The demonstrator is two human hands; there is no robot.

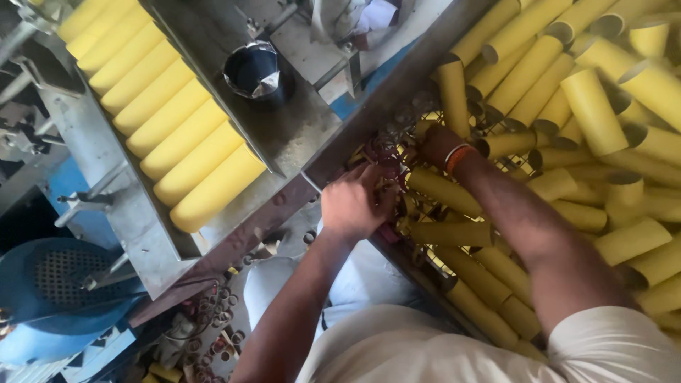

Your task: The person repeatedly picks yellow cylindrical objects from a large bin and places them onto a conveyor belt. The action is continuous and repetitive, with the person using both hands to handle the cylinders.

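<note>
Here, the left hand (352, 204) is seen in the middle of the frame, its fingers curled at the edge of a metal rail (369, 106), where a tangle of small reddish rings (379, 152) is gathered. Whether a ring is actually pinched cannot be told, since the fingertips are turned away from the camera. The right hand (438, 144) is reached in just right of centre, an orange band (457, 156) worn at its wrist; its fingers are buried among the yellow cardboard tubes (596, 113) and their grip cannot be made out. These loose tubes are heaped across the right half of the frame, some lying flat, some showing open ends. At the upper left, a neat row of yellow tubes (163, 120) is laid side by side on a slanted metal tray (106, 170). A dark bucket (255, 71) is stood on the metal surface near the top centre. A blue motor housing (50, 284) is seen at the lower left, and more small rings (220, 333) are scattered on the floor at the bottom.
</note>
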